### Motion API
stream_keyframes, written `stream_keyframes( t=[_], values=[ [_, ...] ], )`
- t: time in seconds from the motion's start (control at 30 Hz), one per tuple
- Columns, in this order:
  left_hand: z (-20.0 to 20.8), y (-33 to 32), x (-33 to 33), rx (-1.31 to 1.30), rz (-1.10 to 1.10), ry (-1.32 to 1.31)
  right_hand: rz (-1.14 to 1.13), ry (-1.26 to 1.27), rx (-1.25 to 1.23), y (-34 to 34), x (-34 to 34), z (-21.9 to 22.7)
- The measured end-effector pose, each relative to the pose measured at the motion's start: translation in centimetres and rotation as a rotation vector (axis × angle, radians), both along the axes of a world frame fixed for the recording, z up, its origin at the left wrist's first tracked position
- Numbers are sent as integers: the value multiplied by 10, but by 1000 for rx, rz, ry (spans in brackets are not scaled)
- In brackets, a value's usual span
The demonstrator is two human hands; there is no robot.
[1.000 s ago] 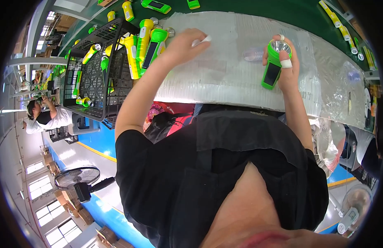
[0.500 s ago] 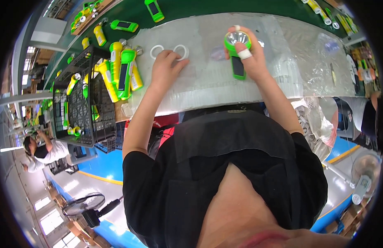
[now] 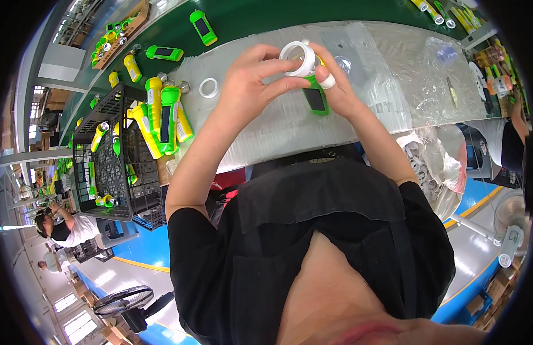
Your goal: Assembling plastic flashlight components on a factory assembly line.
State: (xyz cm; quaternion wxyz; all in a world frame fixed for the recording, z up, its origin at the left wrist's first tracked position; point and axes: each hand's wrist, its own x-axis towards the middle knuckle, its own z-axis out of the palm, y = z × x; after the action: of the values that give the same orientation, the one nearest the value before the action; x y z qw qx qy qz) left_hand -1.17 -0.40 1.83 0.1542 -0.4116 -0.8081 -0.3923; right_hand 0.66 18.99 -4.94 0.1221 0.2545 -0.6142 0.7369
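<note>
My left hand is pinching a white plastic ring between fingers and thumb. It holds the ring at the head of a green flashlight with a dark panel on its body. My right hand, with white tape on its thumb, grips that flashlight around its head. Ring and fingers cover most of the head, so I cannot tell whether the ring is seated on it. A second white ring lies flat on the plastic-covered worktop, left of my hands. Behind my right hand rests a round clear piece.
Several yellow and green flashlights lean together beside a black crate on the left. More lie on the green surface beyond. A bag of white rings hangs at the right edge. A co-worker is far left.
My left hand has lifted one white ring off the worktop and brought it right, to the flashlight's head. My right hand has shifted slightly left with the flashlight.
</note>
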Motion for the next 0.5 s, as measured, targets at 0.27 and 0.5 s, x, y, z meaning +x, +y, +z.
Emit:
stream_keyframes(
  t=[0.27,0.5],
  values=[
    [4,22,1,-11,-87,27,-124,370,696,69,0,67],
    [-15,54,8,92,-82,-171,209,238,1383,64,-3,143]
  ],
)
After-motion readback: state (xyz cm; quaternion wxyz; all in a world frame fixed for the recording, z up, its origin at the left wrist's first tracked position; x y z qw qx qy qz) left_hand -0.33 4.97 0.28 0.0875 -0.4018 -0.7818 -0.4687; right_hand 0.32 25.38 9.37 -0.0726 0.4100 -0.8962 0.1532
